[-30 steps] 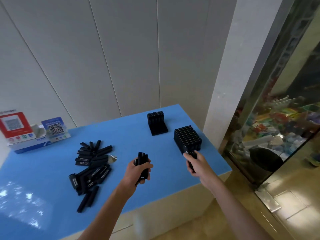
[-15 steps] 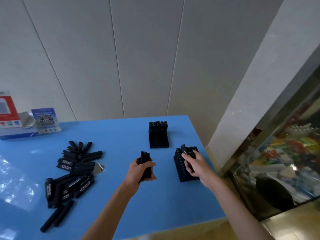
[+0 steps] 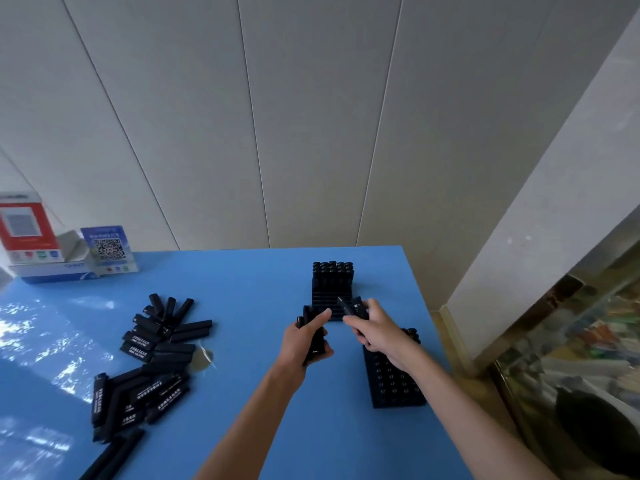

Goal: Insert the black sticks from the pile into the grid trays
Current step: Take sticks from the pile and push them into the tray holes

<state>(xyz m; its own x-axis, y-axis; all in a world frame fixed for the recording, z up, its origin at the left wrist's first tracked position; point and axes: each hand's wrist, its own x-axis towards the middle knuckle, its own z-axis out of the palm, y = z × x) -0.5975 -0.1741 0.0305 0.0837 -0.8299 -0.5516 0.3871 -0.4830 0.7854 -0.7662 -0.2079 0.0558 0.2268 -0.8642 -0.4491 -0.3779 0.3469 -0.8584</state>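
Note:
A pile of black sticks (image 3: 152,362) lies on the left of the blue table (image 3: 242,282). My left hand (image 3: 303,342) grips a small bundle of black sticks (image 3: 313,336) at the table's middle. My right hand (image 3: 382,332) holds black sticks (image 3: 353,306) just to its right, above the near grid tray (image 3: 393,382), whose rows of holes show below my wrist. The far grid tray (image 3: 330,289) stands behind both hands, with several sticks upright in its back rows.
Red and blue QR-code cards (image 3: 109,249) and a white box (image 3: 48,270) stand at the table's back left by the wall. The table's right edge (image 3: 420,296) runs close to a white pillar. A glass case of coloured items (image 3: 585,341) is at the right.
The view tilted and shifted left. My right hand lifted off the near tray and moved up-left toward my left hand, next to the far tray. The left hand kept its bundle.

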